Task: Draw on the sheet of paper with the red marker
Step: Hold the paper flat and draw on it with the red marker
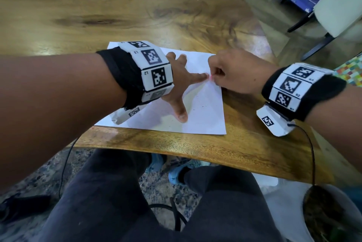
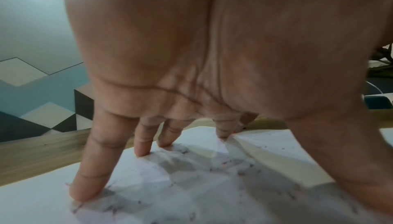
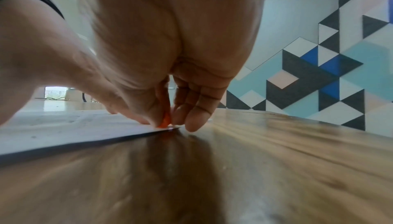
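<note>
the left hand (image 1: 177, 87) lies spread on the sheet of paper (image 1: 203, 118), fingers straight and splayed, fingertips (image 2: 79, 194) pressing the sheet down onto the wooden worktop (image 1: 137, 12). it holds nothing; it only pins the sheet. the right hand (image 1: 238, 74) is curled, thumb and fingers pinching the red marker (image 3: 165, 121), of which only a small red-orange bit shows between the fingers. its tip sits right at the sheet's right edge, just beside the left index fingertip. whether the tip is actually touching the paper cannot be told from any view.

the sheet lies near the worktop's front edge, a little askew, with faint grey smudges and creases across it. no clear red line shows yet, so the drawing looks barely begun.

risks from here, as i judge them:
- the tip is so close to the sheet's edge that a stroke to the right would likely run off onto the wood and mark the worktop.
- the left index finger is almost against the tip; a stroke toward it could ink the finger or be blocked by it.
- the paper already looks creased near the tip, so a hard push could buckle or tear it, chiefly if the left hand eases its pressure.
- the marker is gripped very low, with little of it showing, so the hand hides the line being drawn and may smear it.
</note>
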`<state>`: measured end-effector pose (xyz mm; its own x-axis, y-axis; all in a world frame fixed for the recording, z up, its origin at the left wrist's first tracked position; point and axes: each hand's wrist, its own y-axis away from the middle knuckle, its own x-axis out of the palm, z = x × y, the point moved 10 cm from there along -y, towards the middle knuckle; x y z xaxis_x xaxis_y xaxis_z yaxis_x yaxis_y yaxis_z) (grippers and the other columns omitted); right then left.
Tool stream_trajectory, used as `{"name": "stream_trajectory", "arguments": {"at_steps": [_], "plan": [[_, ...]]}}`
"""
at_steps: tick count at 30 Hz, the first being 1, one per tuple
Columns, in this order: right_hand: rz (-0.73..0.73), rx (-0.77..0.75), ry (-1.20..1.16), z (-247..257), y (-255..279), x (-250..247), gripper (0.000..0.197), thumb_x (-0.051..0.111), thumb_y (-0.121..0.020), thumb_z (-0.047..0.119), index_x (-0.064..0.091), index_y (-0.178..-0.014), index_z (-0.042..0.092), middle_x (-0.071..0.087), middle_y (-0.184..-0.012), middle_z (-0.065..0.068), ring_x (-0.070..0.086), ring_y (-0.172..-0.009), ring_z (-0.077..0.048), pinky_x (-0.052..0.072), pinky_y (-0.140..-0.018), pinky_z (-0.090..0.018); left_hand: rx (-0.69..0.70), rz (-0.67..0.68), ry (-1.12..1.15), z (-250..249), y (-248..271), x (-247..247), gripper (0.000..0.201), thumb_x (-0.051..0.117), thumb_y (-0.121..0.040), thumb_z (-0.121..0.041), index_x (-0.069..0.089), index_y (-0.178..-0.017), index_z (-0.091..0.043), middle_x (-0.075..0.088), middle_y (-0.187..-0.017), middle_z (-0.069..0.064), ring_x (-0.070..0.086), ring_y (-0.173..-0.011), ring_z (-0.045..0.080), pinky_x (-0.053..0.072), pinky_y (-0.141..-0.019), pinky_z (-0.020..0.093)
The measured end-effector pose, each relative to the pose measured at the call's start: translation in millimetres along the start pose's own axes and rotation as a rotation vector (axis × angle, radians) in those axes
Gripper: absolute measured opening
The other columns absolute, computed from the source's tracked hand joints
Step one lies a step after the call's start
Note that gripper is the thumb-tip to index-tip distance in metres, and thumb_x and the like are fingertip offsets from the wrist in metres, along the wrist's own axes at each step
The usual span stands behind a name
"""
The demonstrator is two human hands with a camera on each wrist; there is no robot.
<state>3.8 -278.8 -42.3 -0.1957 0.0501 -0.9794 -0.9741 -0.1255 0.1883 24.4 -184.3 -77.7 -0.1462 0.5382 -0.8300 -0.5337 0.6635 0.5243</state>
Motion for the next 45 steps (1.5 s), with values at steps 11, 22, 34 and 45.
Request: {"name": "stream_trajectory", "arguments": {"at_steps": [11,22,34,45], "plan": [[0.13,-0.188,0.025,44.6,48.1,21.8,0.016,0.051,-0.095,0.032,0.047,-0.081,0.025,0.049,-0.086,0.005,0.053,-0.079,-0.021,0.048,-0.07,-0.041,-0.044,0.036,0.01,-4.9,5.9,2.7,0.135,0.065,-0.055,-0.091,-0.022,-0.151,-0.052,-0.014,-0.164,0.022,0.007,-0.149,0.047,0.03,-0.109,0.061],[0.084,-0.232,0.015,50.5,63.3,25.8,0.027,0.031,-0.088,0.045,0.042,-0.075,0.024,0.048,-0.081,0.006,0.051,-0.071,-0.02,0.048,-0.062,-0.042,-0.03,0.059,0.051,-10.4,9.9,7.9,0.14,0.07,-0.057,-0.086,-0.026,-0.152,-0.047,-0.029,-0.163,0.015,-0.004,-0.15,0.05,0.023,-0.113,0.063],[0.043,-0.1,0.02,37.1,42.9,18.1,0.018,0.05,-0.094,0.037,0.057,-0.089,0.021,0.051,-0.09,0.006,0.056,-0.087,-0.022,0.049,-0.075,-0.041,-0.036,0.061,0.043,-16.0,14.5,3.6,0.136,0.062,-0.059,-0.091,-0.022,-0.154,-0.042,-0.027,-0.165,0.009,0.002,-0.151,0.05,0.021,-0.114,0.063],[0.021,-0.136,-0.025,49.9,54.5,18.7,0.018,0.044,-0.094,0.038,0.052,-0.085,0.025,0.049,-0.088,0.006,0.057,-0.083,-0.022,0.05,-0.072,-0.042,-0.041,0.074,0.07,-16.0,12.7,8.8,0.139,0.062,-0.058,-0.091,-0.027,-0.152,-0.042,-0.031,-0.163,0.008,-0.005,-0.149,0.053,0.021,-0.113,0.066]]}}
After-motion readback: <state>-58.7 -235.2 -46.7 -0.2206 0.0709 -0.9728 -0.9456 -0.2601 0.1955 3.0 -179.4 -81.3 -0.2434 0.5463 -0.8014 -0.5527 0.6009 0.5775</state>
